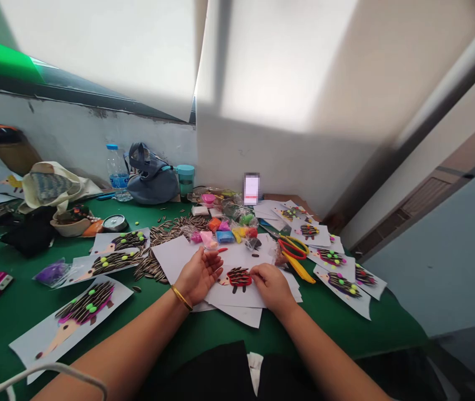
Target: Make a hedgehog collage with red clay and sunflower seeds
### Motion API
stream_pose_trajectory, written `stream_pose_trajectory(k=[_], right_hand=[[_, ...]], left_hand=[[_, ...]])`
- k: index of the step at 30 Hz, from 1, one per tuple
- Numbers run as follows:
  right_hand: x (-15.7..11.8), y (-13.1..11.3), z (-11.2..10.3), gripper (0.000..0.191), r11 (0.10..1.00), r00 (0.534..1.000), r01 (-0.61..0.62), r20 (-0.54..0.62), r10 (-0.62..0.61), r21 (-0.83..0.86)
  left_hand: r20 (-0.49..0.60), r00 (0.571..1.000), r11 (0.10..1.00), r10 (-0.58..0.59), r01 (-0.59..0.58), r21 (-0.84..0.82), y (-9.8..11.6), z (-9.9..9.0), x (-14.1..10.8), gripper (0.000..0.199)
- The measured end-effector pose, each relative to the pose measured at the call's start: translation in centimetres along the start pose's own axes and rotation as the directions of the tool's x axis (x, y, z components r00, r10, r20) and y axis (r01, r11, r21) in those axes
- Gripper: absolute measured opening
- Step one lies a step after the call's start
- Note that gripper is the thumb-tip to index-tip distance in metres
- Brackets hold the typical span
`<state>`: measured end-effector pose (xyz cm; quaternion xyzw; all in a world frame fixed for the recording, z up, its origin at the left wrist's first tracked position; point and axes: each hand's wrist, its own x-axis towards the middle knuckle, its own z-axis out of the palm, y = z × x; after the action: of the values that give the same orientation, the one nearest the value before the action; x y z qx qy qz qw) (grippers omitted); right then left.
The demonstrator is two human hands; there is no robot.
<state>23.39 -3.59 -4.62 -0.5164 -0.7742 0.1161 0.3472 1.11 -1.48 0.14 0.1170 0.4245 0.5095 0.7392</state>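
A hedgehog picture [240, 278] lies on white paper between my hands, with a red body, dark feet and striped sunflower seeds stuck over its back. At its right edge, the fingertips of my right hand [274, 287] are pinched together; whatever they hold is too small to make out. My left hand [201, 273], a gold bangle at its wrist, rests by the hedgehog's head with the palm turned up and the fingers loosely curled and apart. A small red piece [222, 250] and a single seed [255, 255] lie on the paper above.
Loose sunflower seeds [154, 262] are heaped left of the paper. Bagged coloured clay [224, 236] lies behind it, with yellow-handled scissors [296, 257] to the right. Hedgehog pictures [82, 312] flank both sides. A phone [252, 189], bottle [118, 175] and blue bag [151, 181] stand at the back.
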Motion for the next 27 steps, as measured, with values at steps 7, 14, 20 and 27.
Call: stream_pose_trajectory(k=[7, 14, 20, 27], right_hand=[[0.1, -0.1, 0.3, 0.016, 0.994, 0.999, 0.037, 0.012, -0.036, -0.099], [0.1, 0.0, 0.6, 0.018, 0.982, 0.998, 0.064, 0.024, -0.061, -0.179], [0.1, 0.2, 1.0, 0.019, 0.978, 0.995, 0.097, 0.034, -0.092, -0.185], [0.1, 0.3, 1.1, 0.018, 0.979, 0.993, 0.117, 0.020, -0.115, -0.168]], left_hand=[[-0.001, 1.000, 1.000, 0.001, -0.001, 0.018, -0.1, 0.0, 0.1, 0.039], [-0.004, 1.000, 1.000, 0.006, -0.006, 0.019, 0.0, 0.1, -0.1, 0.037], [-0.011, 1.000, 1.000, 0.013, -0.012, 0.025, -0.1, 0.1, 0.0, 0.038], [-0.011, 1.000, 1.000, 0.004, -0.004, 0.022, -0.1, 0.0, 0.1, 0.037]])
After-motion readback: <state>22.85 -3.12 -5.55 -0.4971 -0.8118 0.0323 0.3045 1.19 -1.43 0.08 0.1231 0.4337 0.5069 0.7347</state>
